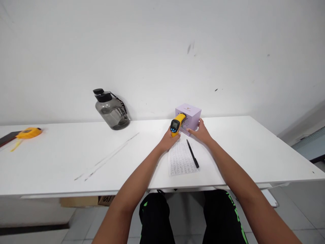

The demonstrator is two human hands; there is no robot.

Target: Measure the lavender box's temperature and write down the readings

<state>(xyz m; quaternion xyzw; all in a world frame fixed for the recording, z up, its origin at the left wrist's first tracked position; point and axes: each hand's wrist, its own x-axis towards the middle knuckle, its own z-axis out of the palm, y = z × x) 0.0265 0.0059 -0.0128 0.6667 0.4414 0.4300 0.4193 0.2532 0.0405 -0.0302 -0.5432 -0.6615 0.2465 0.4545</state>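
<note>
My left hand (pixel 168 139) is wrapped round the handle of a yellow and black infrared thermometer (pixel 178 123). Its screen and blue buttons face me, and its front end points at a lilac box (pixel 188 109) with a floral print. Whether the thermometer touches the box I cannot tell. At the box's lower right, my right hand (pixel 200 132) grips it, thumb on the front and fingers at the side. Just below both hands lies a sheet of handwritten paper (pixel 180 161), with a black pen (pixel 193 154) resting across its right part.
A grey water bottle (pixel 111 111) with a black cap stands near the wall, left of my hands. Farther left are a yellow tape measure (pixel 29 133) and a dark flat object (pixel 10 138). Below the white table (pixel 101 183), a cardboard box (pixel 79 201) sits on the floor.
</note>
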